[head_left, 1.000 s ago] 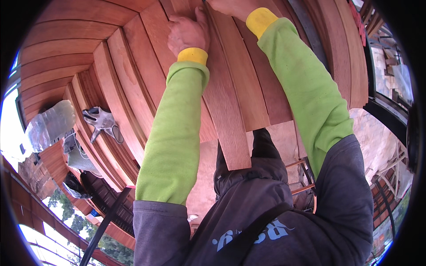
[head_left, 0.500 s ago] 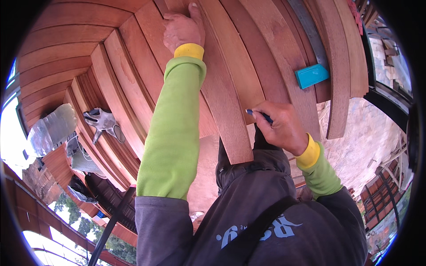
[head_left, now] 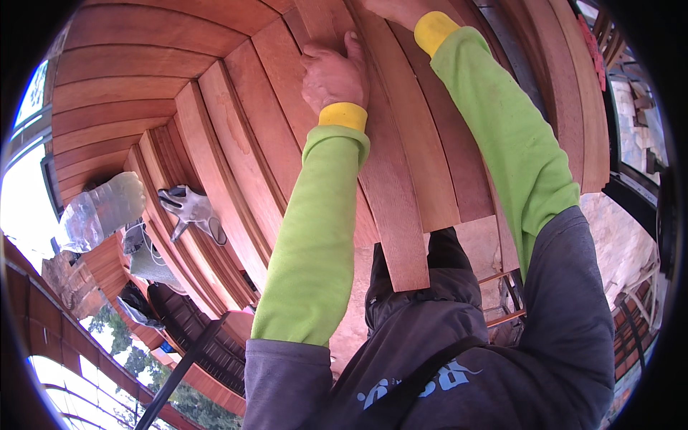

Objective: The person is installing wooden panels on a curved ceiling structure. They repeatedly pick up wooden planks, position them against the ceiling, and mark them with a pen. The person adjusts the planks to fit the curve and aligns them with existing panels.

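Note:
My left hand (head_left: 335, 77) is closed at the edge of a wooden board (head_left: 321, 20), its fingers curled and its thumb stretched along the wood. Beside it a long reddish-brown plank (head_left: 401, 247) runs down toward my lap, its near end over my legs. My right hand (head_left: 398, 10) reaches to the far side over the planks, cut off by the top edge of the picture, so its fingers and anything in them are hidden. To the right of that forearm a dark metal strip (head_left: 510, 44) shows in part among the boards.
Several wooden planks lie side by side around my hands. On the left are a grey work glove (head_left: 192, 209) and a clear plastic bottle (head_left: 104, 211). Stacked boards (head_left: 236, 154) rise beside my left arm. A dark metal bar (head_left: 179, 373) slants at lower left.
My right hand, which held a dark blue pen near the plank's near end, has moved far forward. The teal block on the boards is out of sight. The view has shifted slightly.

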Available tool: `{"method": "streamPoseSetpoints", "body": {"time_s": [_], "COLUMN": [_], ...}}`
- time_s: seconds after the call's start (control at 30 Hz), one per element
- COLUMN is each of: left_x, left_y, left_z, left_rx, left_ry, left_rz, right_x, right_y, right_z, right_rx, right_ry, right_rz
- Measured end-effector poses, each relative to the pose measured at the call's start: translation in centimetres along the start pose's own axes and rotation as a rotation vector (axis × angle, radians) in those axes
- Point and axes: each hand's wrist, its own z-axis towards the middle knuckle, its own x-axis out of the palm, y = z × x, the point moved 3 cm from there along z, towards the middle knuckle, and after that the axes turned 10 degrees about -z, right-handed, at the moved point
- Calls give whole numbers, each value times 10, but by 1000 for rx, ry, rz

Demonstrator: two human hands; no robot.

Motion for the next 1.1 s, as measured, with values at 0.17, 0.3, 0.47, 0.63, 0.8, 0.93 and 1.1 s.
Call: {"method": "streamPoseSetpoints", "body": {"time_s": [0.17,0.3,0.47,0.63,0.8,0.93,1.1], "left_x": [-2,0,0,5,-10,-6,-29], "left_y": [3,0,-6,14,-5,0,30], "left_z": [2,2,0,5,-6,-1,-12], "left_rx": [-2,8,23,-1,27,51,-31], "left_ry": [29,43,51,-72,107,71,67], "left_rz": [-27,-49,-29,87,48,-23,-77], "right_x": [12,11,12,-27,-159,-187,-160], "right_y": [-3,-8,-14,35,100,90,68], "right_z": [31,46,53,-83,-336,-383,-414], "right_rx": [-32,-74,-345,-115,432,803,890], "right_ry": [81,111,207,314,686,357,447], "right_rz": [-102,-197,-380,-231,208,529,684]}}
